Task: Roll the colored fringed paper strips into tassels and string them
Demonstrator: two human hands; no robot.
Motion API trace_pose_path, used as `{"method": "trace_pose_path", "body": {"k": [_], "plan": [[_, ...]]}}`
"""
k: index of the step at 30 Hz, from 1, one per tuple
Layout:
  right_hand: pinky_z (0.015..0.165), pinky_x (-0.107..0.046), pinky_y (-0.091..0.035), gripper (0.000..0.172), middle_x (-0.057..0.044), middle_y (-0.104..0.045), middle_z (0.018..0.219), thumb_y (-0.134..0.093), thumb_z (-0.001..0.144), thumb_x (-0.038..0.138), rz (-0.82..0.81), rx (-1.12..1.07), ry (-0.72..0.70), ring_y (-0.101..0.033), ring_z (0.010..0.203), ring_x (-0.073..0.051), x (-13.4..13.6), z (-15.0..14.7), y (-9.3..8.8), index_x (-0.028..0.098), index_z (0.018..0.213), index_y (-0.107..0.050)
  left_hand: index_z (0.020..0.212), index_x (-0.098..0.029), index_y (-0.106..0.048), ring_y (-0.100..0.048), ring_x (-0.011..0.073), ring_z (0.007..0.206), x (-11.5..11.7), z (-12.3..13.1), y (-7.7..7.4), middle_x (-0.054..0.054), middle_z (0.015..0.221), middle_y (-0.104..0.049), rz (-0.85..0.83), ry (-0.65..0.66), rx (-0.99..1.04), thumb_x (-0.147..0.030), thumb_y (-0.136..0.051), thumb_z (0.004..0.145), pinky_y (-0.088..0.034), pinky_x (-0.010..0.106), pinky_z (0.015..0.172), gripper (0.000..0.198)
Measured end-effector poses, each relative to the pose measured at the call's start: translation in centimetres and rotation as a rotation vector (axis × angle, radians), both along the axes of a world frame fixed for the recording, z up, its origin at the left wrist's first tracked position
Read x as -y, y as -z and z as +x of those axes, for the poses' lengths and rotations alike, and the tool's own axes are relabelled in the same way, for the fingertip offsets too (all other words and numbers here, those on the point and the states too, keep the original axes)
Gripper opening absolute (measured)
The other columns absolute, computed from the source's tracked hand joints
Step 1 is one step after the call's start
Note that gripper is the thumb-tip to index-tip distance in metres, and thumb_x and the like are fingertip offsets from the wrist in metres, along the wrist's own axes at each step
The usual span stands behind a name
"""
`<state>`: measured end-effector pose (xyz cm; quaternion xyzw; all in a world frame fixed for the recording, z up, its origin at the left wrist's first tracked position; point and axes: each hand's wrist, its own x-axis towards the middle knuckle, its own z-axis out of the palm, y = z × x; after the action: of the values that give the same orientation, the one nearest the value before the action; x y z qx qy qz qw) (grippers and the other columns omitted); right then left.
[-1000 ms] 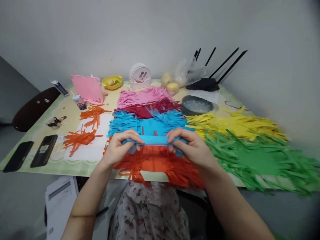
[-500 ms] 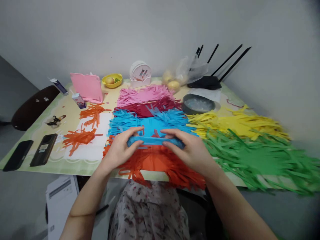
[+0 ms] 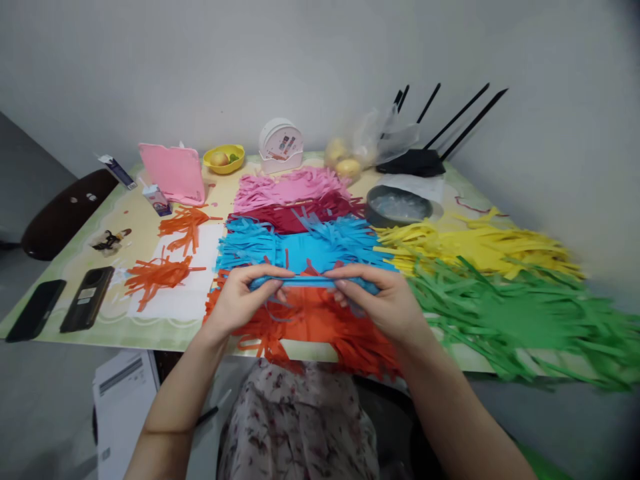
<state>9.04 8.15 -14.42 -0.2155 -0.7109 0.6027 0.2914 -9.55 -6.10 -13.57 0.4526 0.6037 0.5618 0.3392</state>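
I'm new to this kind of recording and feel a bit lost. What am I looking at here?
There's no machine here: a person works with two bare hands. A single camera worn on the head looks forward and down. The left hand and right hand both grip a folded or rolled blue strip, one near each end. On the table lie fringed sheets, probably paper: pink, dark red, blue, orange, yellow and green.
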Motion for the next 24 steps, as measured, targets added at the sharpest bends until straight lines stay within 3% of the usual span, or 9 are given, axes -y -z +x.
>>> {"method": "trace_pose_path", "body": {"k": [4,9,13,15,17,20,24], "plan": [[0.055,-0.025,-0.052,0.012,-0.001,-0.070,0.068,-0.066,0.081,0.023,-0.017,-0.067,-0.018,-0.062,0.055,-0.012,0.0,-0.1,0.4,0.022,0.083,-0.078,0.086,-0.015,-0.076,-0.067,0.0159,0.069,-0.1,0.0,0.7,0.004,0.068,-0.070,0.084,0.024,0.092,-0.025,-0.065,0.085,-0.052,0.028,0.071,0.015],[0.058,-0.028,-0.051,0.016,-0.003,-0.072,0.073,-0.062,0.084,0.025,0.126,-0.083,-0.027,-0.065,0.063,-0.016,0.2,0.2,0.2,0.021,0.081,-0.077,0.083,-0.015,-0.066,-0.064,0.0146,0.068,0.1,0.3,0.7,0.003,0.072,-0.067,0.047,0.018,0.140,-0.030,-0.068,0.084,-0.051,0.026,0.068,0.016],[0.081,-0.034,-0.053,0.016,-0.005,-0.076,0.093,-0.064,0.084,0.025,0.329,0.077,0.080,-0.069,0.089,-0.022,0.8,0.4,0.0,0.023,0.095,-0.076,0.083,-0.017,-0.060,-0.062,0.0133,0.073,0.3,0.8,0.2,0.002,0.081,-0.066,0.003,-0.087,-0.199,-0.025,-0.067,0.083,-0.047,0.024,0.071,0.011],[0.082,-0.035,-0.052,0.020,-0.005,-0.076,0.097,-0.062,0.085,0.026,0.424,0.149,0.102,-0.069,0.092,-0.023,0.9,0.4,-0.1,0.024,0.101,-0.075,0.097,-0.018,-0.064,-0.064,0.0154,0.084,0.3,1.0,0.2,0.004,0.092,-0.069,0.015,-0.099,-0.404,-0.021,-0.062,0.085,-0.047,0.026,0.078,0.012],[0.077,-0.034,-0.051,0.016,-0.005,-0.074,0.090,-0.060,0.086,0.026,0.482,0.179,0.106,-0.068,0.086,-0.023,1.0,0.3,-0.1,0.023,0.094,-0.073,0.104,-0.018,-0.064,-0.064,0.0168,0.088,0.2,1.1,0.3,0.005,0.097,-0.070,0.023,-0.082,-0.528,-0.018,-0.057,0.087,-0.047,0.027,0.080,0.019],[0.073,-0.031,-0.051,0.009,-0.005,-0.073,0.089,-0.060,0.085,0.026,0.430,0.184,0.097,-0.068,0.083,-0.022,0.9,0.3,-0.1,0.022,0.086,-0.068,0.090,-0.018,-0.064,-0.064,0.0164,0.081,0.2,1.3,0.3,0.004,0.088,-0.070,-0.001,-0.093,-0.538,-0.017,-0.057,0.086,-0.046,0.027,0.074,0.009],[0.066,-0.028,-0.054,0.009,-0.003,-0.074,0.078,-0.063,0.084,0.028,0.160,0.113,0.022,-0.071,0.070,-0.018,1.0,0.3,0.1,0.020,0.087,-0.066,0.082,-0.017,-0.058,-0.066,0.0156,0.074,0.3,1.3,0.0,0.002,0.078,-0.070,-0.018,-0.032,-0.165,-0.024,-0.061,0.087,-0.049,0.027,0.073,0.009]]}}
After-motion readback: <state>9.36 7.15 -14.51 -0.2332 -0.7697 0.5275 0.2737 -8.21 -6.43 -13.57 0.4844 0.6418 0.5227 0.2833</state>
